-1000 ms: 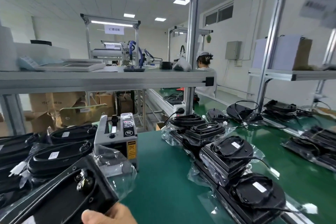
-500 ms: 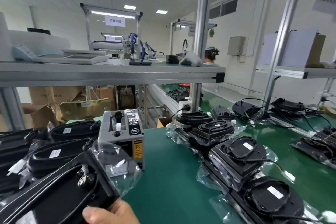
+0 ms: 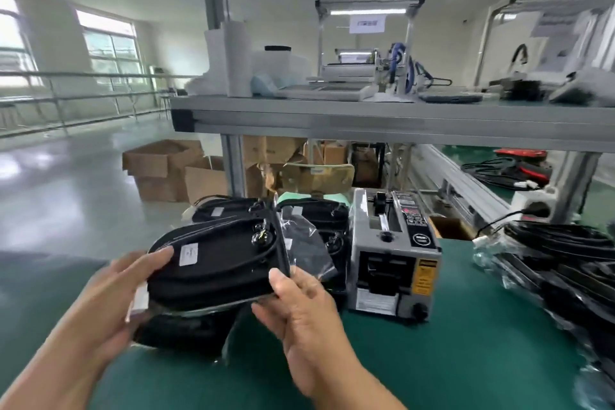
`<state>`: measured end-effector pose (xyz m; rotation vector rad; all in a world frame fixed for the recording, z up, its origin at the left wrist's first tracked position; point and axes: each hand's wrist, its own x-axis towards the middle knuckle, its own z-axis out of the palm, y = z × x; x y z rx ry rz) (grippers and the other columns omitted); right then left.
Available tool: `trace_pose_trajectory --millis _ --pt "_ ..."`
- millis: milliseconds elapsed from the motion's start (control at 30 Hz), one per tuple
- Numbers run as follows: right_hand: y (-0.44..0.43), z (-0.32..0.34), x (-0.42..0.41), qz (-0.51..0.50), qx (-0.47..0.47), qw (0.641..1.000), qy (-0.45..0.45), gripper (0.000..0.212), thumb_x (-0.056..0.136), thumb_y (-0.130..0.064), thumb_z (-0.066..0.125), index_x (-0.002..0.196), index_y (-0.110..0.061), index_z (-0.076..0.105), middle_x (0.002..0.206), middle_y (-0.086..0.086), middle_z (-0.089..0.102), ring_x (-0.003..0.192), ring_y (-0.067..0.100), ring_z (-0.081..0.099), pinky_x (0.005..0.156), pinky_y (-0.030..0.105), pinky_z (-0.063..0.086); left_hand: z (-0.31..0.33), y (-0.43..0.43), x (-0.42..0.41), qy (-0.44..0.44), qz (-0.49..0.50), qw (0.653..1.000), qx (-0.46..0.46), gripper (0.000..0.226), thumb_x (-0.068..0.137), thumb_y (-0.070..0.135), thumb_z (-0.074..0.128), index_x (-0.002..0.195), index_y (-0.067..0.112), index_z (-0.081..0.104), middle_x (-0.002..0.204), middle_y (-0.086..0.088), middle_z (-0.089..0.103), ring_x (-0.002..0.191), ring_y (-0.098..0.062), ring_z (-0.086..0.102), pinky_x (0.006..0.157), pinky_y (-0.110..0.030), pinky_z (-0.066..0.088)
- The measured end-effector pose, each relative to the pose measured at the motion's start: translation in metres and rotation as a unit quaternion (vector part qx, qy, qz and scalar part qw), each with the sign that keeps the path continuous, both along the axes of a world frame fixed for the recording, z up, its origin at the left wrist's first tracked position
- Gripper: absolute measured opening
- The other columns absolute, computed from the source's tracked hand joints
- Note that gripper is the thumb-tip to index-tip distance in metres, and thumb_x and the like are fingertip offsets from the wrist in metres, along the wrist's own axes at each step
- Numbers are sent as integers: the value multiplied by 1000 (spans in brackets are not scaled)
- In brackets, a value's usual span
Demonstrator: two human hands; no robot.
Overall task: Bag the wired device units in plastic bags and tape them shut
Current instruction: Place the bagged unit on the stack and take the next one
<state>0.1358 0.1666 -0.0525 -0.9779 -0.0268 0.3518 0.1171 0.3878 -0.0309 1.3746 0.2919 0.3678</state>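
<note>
Both hands now show where half a second ago only one thumb peeped in at the bottom edge, and the view has swung to the left. The wired device unit (image 3: 216, 263), black with its cable coiled on top and a white label near its left end, has come from the lower left corner to the middle of the picture. It is held up over the green mat (image 3: 432, 359), tilted, inside its plastic bag (image 3: 307, 251), whose loose open end flaps out to the right.

The left hand (image 3: 109, 303) grips the unit's left end, thumb on top and fingers beneath. The right hand (image 3: 299, 306) pinches the near right corner, thumb pressed on the edge. The two hands are well apart, one at each end.

The tape dispenser (image 3: 392, 256), earlier behind the unit, stands just to its right on the mat. More bagged units (image 3: 312, 213) lie behind the held one, and another pile (image 3: 565, 260) sits at the right. Cardboard boxes (image 3: 166, 170) on the floor and a grey shelf (image 3: 399, 123) overhead have come into view.
</note>
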Motion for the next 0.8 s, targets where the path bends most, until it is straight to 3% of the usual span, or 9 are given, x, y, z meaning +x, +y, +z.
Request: trace_pose_trajectory --millis 100,200,233,300,433,500,633,733,800 --pt "4 10 21 -10 -117 992 -49 38 94 -14 68 128 -20 52 115 0 62 98 16 68 89 32 59 15 26 30 26 18 999 -30 6 83 22 70 86 16 69 74 3 72 61 -5 68 44 -26 56" --pt "29 15 34 74 -278 949 -130 50 91 -18 69 137 -24 50 115 -11 62 102 12 65 100 36 53 22 46 62 87 22 994 -55 6 92 21 65 94 15 64 86 -4 66 70 -16 63 45 -27 58" --pt "37 15 38 90 -297 940 -143 49 89 -17 69 134 -26 53 108 -14 63 102 11 64 100 34 54 22 49 72 98 29 993 -53 7 93 20 65 94 14 64 85 -6 65 63 -16 62 41 -25 55" --pt "52 12 48 103 -298 939 -136 35 86 -15 69 115 -30 57 96 -16 63 94 7 64 93 28 56 15 56 90 98 46 993 -45 11 96 19 62 87 12 61 75 -7 61 44 -14 57 33 -19 46" --pt "67 3 65 104 -267 953 -97 24 85 -11 69 100 -30 61 93 -14 65 86 6 64 81 21 56 -8 63 119 108 97 987 -66 18 99 18 57 81 15 56 69 -3 59 44 -11 57 41 -20 48" --pt "71 0 70 99 -256 957 -88 34 87 -10 68 116 -26 63 93 -15 64 88 5 63 84 22 55 -20 64 130 126 134 981 -58 10 97 19 59 88 14 59 71 -4 63 45 -13 59 51 -27 50" --pt "75 -6 71 82 -332 936 -85 60 85 -11 65 142 -23 49 110 -9 63 103 13 62 95 29 53 -40 62 144 171 195 965 50 21 96 25 55 100 5 62 103 -19 65 89 -33 64 89 -48 56" --pt "72 -11 62 63 -423 897 -109 71 82 -13 58 149 -26 39 133 -1 59 117 20 59 100 29 50 -51 54 140 183 242 939 162 30 94 30 51 89 3 64 96 -20 66 88 -37 61 84 -43 51" --pt "67 -12 53 54 -448 884 -122 76 82 -16 56 154 -25 31 143 1 51 126 22 54 107 34 46 -54 51 137 188 250 925 214 30 92 33 52 93 6 64 100 -23 67 93 -40 61 90 -44 49"
